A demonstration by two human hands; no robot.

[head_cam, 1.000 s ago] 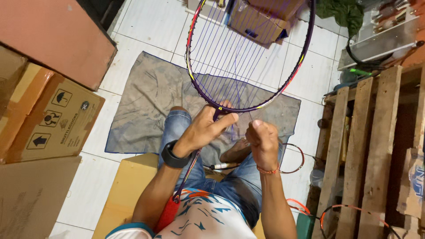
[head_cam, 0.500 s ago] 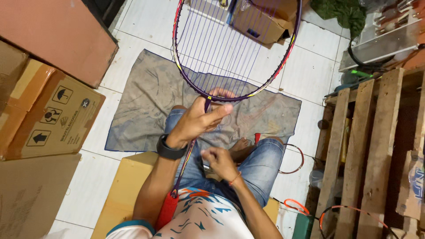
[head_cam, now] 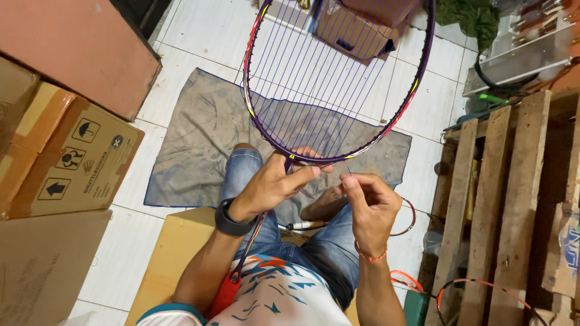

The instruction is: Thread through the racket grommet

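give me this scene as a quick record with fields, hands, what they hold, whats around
left hand: grips purple racket at the base of its head
right hand: pinches thin string beside the frame
racket strings: only lengthwise ones visible
under racket: grey cloth on white tiled floor
left side: cardboard boxes
right side: wooden pallet

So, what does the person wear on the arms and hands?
The left hand is bare, with a black watch on its wrist. The right hand is bare too, with a thin orange cord bracelet. Both forearms are uncovered; no gloves.
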